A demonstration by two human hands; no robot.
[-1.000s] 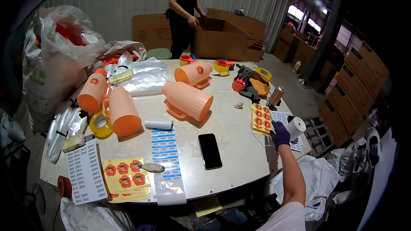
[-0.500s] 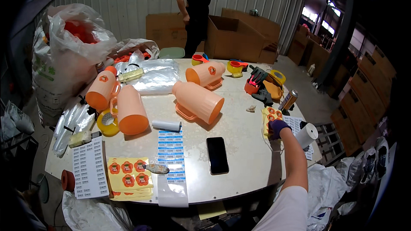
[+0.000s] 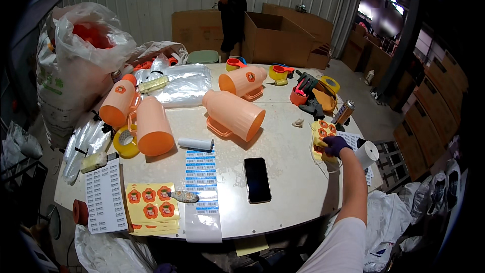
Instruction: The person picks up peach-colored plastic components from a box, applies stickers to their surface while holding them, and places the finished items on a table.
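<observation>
My right hand (image 3: 337, 146), in a purple glove, reaches to the right side of the table. Its fingers look stretched and apart, lying over the edge of yellow sheets of red flower-shaped stickers (image 3: 320, 130). A white paper roll (image 3: 367, 153) stands beside that wrist, and printed label sheets lie partly under it. Only a small purple patch of my left hand (image 3: 165, 268) shows at the lower edge; its fingers are hidden. Peach thermos-shaped jugs with handles lie mid-table, the nearest jug (image 3: 235, 115) on its side. Another jug (image 3: 151, 127) stands tilted in view at the left.
A black phone (image 3: 257, 180) lies at the front centre. Further left are a strip of blue labels (image 3: 201, 177), more flower stickers (image 3: 151, 203) and a label sheet (image 3: 106, 197). A spray can (image 3: 343, 112) and tape dispensers (image 3: 279, 72) stand at the back. Someone stands by cardboard boxes (image 3: 278, 38).
My right hand has shifted slightly right across the sticker sheets. The view has tilted a little. The person at the back has raised an elbow and turned.
</observation>
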